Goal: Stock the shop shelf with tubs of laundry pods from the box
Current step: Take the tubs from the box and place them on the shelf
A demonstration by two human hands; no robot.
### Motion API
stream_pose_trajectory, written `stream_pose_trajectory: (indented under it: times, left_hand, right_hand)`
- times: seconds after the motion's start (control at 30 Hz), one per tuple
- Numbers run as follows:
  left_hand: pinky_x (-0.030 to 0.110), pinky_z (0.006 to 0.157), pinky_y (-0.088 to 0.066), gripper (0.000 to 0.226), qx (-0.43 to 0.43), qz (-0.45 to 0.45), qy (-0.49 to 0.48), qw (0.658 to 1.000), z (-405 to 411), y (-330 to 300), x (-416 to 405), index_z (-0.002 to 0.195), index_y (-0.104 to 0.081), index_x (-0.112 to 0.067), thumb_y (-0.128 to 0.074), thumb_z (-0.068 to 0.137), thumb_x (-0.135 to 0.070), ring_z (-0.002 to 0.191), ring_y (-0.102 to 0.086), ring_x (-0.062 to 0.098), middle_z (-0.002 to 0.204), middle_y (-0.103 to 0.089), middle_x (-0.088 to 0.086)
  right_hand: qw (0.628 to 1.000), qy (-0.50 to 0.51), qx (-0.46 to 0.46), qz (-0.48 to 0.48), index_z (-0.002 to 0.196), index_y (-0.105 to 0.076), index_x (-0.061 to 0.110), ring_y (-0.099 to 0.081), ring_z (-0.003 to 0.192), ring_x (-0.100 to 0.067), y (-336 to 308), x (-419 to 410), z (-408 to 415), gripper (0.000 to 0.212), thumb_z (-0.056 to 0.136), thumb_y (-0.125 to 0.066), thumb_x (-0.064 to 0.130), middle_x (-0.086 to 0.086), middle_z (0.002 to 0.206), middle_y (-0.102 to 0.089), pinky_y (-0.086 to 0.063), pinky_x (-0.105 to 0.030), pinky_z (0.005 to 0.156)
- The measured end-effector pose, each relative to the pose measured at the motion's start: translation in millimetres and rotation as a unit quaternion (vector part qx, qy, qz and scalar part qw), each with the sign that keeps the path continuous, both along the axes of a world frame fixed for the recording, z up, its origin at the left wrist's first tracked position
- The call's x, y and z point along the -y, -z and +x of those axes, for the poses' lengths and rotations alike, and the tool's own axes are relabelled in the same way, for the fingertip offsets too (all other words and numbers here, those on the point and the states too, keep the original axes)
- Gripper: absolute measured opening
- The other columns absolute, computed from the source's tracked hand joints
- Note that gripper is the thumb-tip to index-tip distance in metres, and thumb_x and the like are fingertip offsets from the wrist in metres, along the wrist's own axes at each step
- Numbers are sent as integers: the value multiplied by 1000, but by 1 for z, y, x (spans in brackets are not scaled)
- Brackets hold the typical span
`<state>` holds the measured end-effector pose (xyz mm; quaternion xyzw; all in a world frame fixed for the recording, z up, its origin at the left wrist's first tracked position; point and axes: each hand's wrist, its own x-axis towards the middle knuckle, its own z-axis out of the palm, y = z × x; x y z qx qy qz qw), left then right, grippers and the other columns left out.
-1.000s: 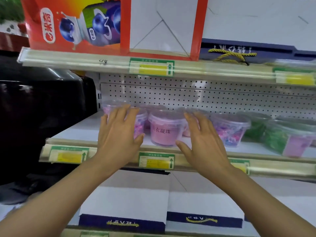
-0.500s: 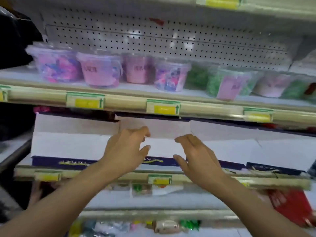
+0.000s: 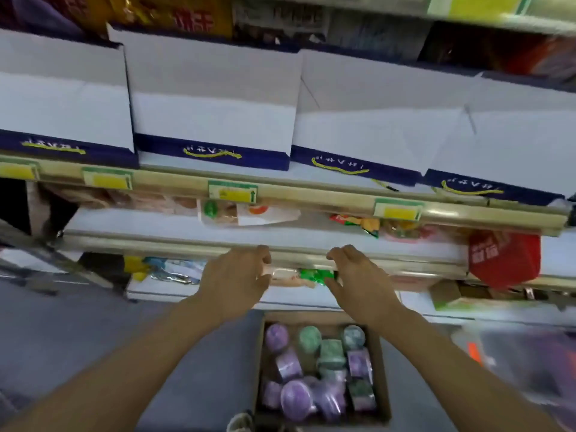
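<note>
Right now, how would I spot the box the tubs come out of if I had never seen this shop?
Find the shelving with the row of white cartons with dark blue bands, then look down to the grey floor in front of it. The open brown cardboard box sits there, below the right hand. Unlike every other carton, it is on the floor, packed with purple and green tubs.

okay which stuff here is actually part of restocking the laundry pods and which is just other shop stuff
Part of the job:
cardboard box on the floor
purple tubs and green tubs inside it
left hand and right hand, both holding nothing

Just lying about:
white gift boxes on the shelf above
yellow price tags
red packet
green packet between the hands
</note>
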<state>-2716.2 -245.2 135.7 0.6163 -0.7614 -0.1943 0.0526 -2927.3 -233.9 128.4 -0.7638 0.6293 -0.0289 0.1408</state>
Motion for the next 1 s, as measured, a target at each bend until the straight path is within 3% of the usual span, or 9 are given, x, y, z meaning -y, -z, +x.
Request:
stream_pose_trajectory:
  times: [0.13,0.23,0.37,0.57,0.67,0.8,0.9,1.0]
  left_hand:
    - [31,85,-46,24,6,59,-15,998,-9,57,-12,111,-53,-31,-54,87,-33,107,-57,17,108,-64,-11]
    - [32,81,-46,22,10,116,3,993,-11,104,-21,109,-54,-27,-52,88,-30,105,-59,23,108,-66,-4]
    - [31,84,-48,23,12,170,19,985,-11,161,-38,111,-55,-26,-54,89,-32,106,-60,22,112,-67,-3]
    - [32,83,-48,26,10,244,-32,969,-23,252,-75,113,-54,-32,-55,86,-33,105,-60,22,112,-65,-3]
    - [32,81,-46,26,22,271,-38,962,-41,306,-99,113,-51,-29,-53,87,-35,104,-59,25,112,-64,0]
    - [35,83,-47,39,32,311,-67,948,-67,385,-121,121,-45,-29,-55,85,-37,106,-59,26,117,-62,-1]
    - [38,86,-47,46,23,332,-80,939,-83,448,-134,126,-42,-27,-58,84,-33,111,-56,27,126,-57,0]
    - [39,89,-45,53,15,329,-88,940,-90,510,-142,131,-40,-20,-62,84,-30,115,-53,29,132,-52,6]
  right_hand:
    - [997,33,-17,72,126,-46,15,-52,113,-28,52,-19,-22,38,92,-52,29,-6,124,-48,-44,-35,80]
    - [988,67,-26,134,122,-48,14,-54,109,-30,95,-35,-32,34,90,-51,24,-7,120,-49,-45,-36,79]
    - [973,104,-56,198,131,-42,16,-52,116,-30,151,-54,-39,41,92,-49,25,-8,131,-49,-42,-33,87]
    - [953,122,-65,268,124,-47,14,-55,113,-30,247,-82,-57,33,93,-50,26,-10,126,-55,-46,-33,82]
    - [949,98,-68,292,129,-44,15,-51,120,-27,305,-97,-74,42,92,-53,31,-8,133,-50,-44,-34,91]
    - [945,109,-35,307,118,-50,14,-59,106,-28,393,-120,-98,34,91,-54,35,-9,119,-59,-49,-36,81]
    - [943,142,-8,300,121,-50,16,-61,105,-25,463,-137,-114,37,90,-52,36,-7,118,-62,-52,-37,84]
    - [939,161,8,305,125,-49,7,-59,107,-29,527,-149,-123,41,91,-53,28,-14,118,-61,-49,-39,87]
